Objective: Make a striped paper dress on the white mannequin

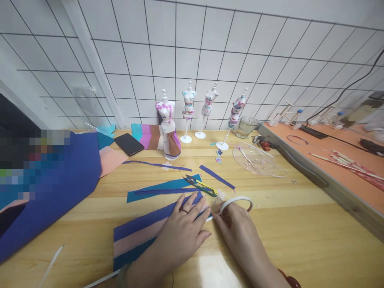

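My left hand (186,224) lies flat with fingers stretched over a striped piece of blue, pink and teal fabric (135,239) on the table. Close to its right, my right hand (238,228) grips a roll of white tape (247,200), the ring standing up from my curled fingers. A short white strip runs from the roll to the fabric's right edge, by my left fingertips. Just beyond the fingers, yellow-and-green thread snips (204,186) rest on a teal fabric strip (144,195). The fabric under my left palm is hidden.
Several small white mannequins (167,116) stand along the tiled wall. A black phone (129,144) lies back left, near a large blue cloth (69,180). At the right are a clear round tray (258,160), a glass jar (246,127) and an orange raised surface (339,160).
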### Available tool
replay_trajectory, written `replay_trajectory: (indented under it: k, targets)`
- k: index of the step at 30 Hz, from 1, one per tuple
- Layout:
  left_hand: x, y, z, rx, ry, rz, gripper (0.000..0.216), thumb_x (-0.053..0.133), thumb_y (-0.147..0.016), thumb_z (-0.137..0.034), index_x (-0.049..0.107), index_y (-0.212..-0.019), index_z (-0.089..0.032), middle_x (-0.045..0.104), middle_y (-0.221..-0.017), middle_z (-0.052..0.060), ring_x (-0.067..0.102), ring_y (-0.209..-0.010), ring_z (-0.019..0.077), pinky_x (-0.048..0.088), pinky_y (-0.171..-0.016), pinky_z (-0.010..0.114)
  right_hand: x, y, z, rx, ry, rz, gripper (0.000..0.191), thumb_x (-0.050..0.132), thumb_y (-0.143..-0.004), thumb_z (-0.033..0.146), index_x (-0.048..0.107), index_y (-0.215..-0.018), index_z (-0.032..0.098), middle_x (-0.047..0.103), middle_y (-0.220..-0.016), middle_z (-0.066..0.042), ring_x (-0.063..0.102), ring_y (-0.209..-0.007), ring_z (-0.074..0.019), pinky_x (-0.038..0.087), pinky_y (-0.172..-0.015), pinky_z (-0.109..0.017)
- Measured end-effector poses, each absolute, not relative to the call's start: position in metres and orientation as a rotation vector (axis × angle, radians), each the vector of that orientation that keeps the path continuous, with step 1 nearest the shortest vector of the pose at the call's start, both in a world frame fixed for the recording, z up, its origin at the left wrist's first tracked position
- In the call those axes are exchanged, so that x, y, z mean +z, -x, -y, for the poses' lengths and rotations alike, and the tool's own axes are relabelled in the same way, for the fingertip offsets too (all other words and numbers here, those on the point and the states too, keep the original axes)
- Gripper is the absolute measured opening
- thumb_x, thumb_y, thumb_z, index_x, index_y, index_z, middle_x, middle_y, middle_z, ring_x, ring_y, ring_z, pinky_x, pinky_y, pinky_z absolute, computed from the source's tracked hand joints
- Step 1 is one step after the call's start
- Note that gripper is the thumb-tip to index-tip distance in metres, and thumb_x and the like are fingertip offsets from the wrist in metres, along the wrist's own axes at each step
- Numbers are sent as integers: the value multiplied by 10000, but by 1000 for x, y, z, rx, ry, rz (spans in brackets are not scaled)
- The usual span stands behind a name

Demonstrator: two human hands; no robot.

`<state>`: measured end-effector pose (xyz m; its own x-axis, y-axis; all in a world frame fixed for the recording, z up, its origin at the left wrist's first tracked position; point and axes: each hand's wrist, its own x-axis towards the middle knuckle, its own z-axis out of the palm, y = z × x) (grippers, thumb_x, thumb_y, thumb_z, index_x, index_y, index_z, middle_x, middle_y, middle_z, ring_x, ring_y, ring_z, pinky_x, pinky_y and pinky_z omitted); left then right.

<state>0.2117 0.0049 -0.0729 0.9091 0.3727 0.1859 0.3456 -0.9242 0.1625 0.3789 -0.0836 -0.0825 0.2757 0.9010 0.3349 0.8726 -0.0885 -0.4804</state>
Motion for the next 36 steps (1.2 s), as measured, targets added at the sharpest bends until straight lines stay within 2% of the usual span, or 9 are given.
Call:
replay_trajectory:
  k: [15, 22, 31, 36]
  targets:
    - [-76, -211, -5, 388, -2973, -556, 449, 361, -921, -461, 451, -1309, -252, 426, -1439, 36, 276, -1363, 249, 202, -1094, 445, -87, -382, 80, -91, 1996, 1690, 212, 525, -862, 267, 412, -688, 222, 558, -628, -25, 535, -584, -207, 390, -558, -309]
    - [-76, -212, -5, 375, -2973, -557, 480, 326, -928, -467, 423, -1331, -225, 425, -1441, 36, 263, -1369, 244, 195, -1103, 438, -83, -377, 82, -12, 1998, 1644, 199, 485, -867, 229, 395, -689, 221, 544, -642, -30, 519, -613, -217, 383, -583, -327]
    - [-76, -212, -5, 380, -2981, -570, 454, 355, -921, -462, 445, -1315, -255, 436, -1433, 27, 286, -1359, 246, 205, -1097, 445, -72, -371, 85, -1, 1934, 1590, 178, 465, -870, 240, 408, -702, 223, 538, -657, -23, 516, -625, -209, 382, -598, -328]
    - [-78, -213, -5, 356, -2967, -576, 534, 276, -936, -481, 345, -1382, -195, 410, -1451, 36, 248, -1376, 230, 177, -1109, 434, -76, -374, 83, 63, 1912, 1572, 144, 478, -873, 239, 442, -735, 217, 569, -704, -38, 535, -661, -221, 404, -630, -346]
